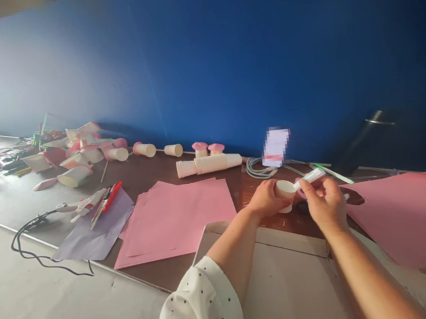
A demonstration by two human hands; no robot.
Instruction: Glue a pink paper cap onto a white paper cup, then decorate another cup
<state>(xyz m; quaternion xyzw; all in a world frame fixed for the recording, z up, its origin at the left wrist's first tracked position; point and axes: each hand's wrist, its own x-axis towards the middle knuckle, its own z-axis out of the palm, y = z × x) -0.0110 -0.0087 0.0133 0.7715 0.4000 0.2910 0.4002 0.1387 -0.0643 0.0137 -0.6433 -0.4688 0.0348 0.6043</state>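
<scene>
Above the table edge, the left hand (266,199) wraps its fingers around 1 paper cup (285,189). Just right of it, the right hand (326,203) pinches a white tube (311,176), long axis slanting down-left, tip at the cup's rim. Farther back lies a stack of cups (209,164).

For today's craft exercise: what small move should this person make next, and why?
Probably press the tip of the white tube onto the paper cup: the left hand grips the cup, and the right hand holds the tube aimed at its edge, close or barely touching.
</scene>
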